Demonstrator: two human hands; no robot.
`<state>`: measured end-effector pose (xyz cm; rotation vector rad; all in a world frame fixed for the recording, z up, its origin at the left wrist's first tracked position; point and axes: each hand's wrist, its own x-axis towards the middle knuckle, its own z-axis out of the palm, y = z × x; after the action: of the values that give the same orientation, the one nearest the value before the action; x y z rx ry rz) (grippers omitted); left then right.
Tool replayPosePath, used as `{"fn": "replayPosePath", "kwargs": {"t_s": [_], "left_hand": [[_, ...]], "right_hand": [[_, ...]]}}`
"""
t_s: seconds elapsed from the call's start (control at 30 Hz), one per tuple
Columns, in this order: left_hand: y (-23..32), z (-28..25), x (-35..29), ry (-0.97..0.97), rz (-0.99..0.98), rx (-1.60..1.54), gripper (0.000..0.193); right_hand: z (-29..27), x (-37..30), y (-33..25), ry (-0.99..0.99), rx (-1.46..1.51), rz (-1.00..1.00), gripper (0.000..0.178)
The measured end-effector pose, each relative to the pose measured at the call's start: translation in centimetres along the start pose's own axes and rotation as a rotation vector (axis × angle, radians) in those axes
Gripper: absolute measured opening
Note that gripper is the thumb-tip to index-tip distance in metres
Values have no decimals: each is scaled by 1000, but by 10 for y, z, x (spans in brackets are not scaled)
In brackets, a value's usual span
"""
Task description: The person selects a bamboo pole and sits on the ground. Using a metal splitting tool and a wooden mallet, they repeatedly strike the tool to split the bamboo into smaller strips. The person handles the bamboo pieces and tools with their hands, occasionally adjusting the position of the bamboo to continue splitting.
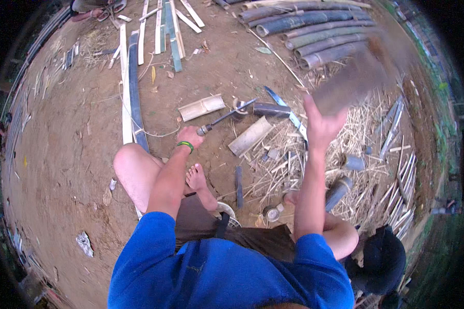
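My left hand [189,136], with a green band at the wrist, is closed round the handle of a chisel [227,116]. Its thin metal shaft points up and right, its tip close to a short dark bamboo tube [271,110] lying on the dirt. Raised at the right, my right hand [326,121] grips a thick brown block of wood [348,85], smeared by motion. Between the two hands lies a long curved blade [293,117]. Split bamboo halves rest near the chisel, one above it [201,107] and one below it [251,136].
Pale shavings [278,180] cover the ground at right, with cut bamboo tubes [338,193] among them. Bamboo poles [314,23] are stacked at the far right. Long split strips [134,82] lie at left. Another person's hand [97,12] shows at the far left.
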<state>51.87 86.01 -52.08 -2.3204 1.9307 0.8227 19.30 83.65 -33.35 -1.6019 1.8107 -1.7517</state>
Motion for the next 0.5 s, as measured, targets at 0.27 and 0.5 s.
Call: {"fn": "replayPosePath", "kwargs": {"t_s": [0.27, 0.5], "left_hand": [[20, 3, 13, 91, 78, 29, 30], [8, 0, 4, 51, 36, 64, 27]], "right_hand": [[-23, -125, 215, -601, -621, 2, 61], [-29, 36, 16, -625, -234, 288, 65]]}}
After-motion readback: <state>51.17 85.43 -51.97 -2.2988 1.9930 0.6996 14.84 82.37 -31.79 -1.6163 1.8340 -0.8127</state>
